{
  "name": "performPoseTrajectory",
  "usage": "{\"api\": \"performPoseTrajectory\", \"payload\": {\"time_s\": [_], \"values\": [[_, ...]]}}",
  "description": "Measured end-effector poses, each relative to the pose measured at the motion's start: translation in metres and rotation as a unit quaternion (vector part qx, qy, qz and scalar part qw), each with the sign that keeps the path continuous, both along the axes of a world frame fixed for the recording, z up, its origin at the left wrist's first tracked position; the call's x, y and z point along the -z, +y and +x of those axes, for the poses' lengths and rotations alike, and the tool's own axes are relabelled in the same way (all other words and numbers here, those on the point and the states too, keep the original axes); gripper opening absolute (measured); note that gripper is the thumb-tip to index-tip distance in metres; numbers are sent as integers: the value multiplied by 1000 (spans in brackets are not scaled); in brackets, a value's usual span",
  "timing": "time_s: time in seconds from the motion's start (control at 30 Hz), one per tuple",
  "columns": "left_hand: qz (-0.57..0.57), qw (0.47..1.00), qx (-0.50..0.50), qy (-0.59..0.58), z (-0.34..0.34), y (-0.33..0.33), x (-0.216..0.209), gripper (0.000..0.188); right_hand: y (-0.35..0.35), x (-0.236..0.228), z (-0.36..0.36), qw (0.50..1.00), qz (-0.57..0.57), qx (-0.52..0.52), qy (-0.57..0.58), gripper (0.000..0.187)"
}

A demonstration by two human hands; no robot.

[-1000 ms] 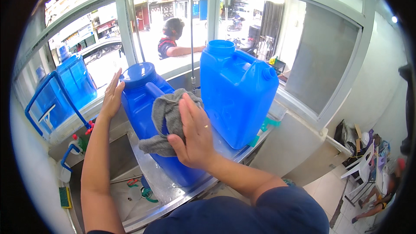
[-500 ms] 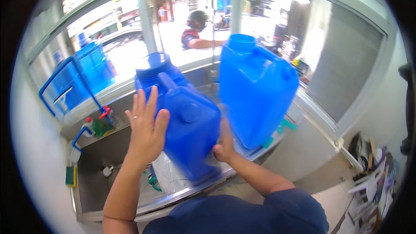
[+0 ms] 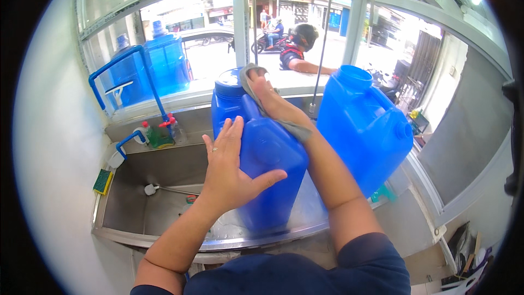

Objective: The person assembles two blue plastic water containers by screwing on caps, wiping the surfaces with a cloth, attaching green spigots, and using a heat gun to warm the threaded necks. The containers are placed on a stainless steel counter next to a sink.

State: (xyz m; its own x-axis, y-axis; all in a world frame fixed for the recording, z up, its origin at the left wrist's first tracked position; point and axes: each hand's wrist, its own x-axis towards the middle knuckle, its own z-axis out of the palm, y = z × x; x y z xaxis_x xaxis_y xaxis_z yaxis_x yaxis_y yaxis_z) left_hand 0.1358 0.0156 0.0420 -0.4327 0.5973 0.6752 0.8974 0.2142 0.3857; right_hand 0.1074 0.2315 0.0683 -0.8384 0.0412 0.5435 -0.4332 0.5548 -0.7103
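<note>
A dark blue plastic water jug (image 3: 275, 155) stands upright on the metal counter beside the sink, its round cap at the far end. My left hand (image 3: 232, 172) lies against the jug's near left side, fingers stretched and thumb spread. Across the top my right hand (image 3: 267, 95) presses a grey cloth (image 3: 297, 130) onto the jug near its cap and handle. Part of the cloth hangs along the jug's right edge, under my wrist. To the right stands a second, lighter blue jug (image 3: 360, 131) with an uncovered mouth, apart from my hands.
A steel sink (image 3: 174, 169) lies at the left, with a sponge (image 3: 102, 181) on its rim and small bottles (image 3: 158, 137) behind it. Blue piping (image 3: 147, 71) rises there. A thin curved metal spout (image 3: 322, 38) stands behind the jugs. Beyond the window is a helmeted person (image 3: 297, 49).
My right hand has moved from the jug's right side up onto its top with the grey cloth. The jug now stands straighter. My view has shifted left.
</note>
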Motion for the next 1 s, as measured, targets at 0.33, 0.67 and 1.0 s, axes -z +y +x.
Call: {"api": "performPoseTrajectory", "payload": {"time_s": [0.33,0.67,1.0], "values": [[26,999,23,-24,-2,-3,1,115,85,48,-116,784,-528,-253,-205,71],[37,999,30,-19,-4,-1,5,115,35,36,-9,967,-241,-27,-74,72],[40,999,34,-12,-2,2,7,111,30,25,38,989,-113,27,-96,60]]}}
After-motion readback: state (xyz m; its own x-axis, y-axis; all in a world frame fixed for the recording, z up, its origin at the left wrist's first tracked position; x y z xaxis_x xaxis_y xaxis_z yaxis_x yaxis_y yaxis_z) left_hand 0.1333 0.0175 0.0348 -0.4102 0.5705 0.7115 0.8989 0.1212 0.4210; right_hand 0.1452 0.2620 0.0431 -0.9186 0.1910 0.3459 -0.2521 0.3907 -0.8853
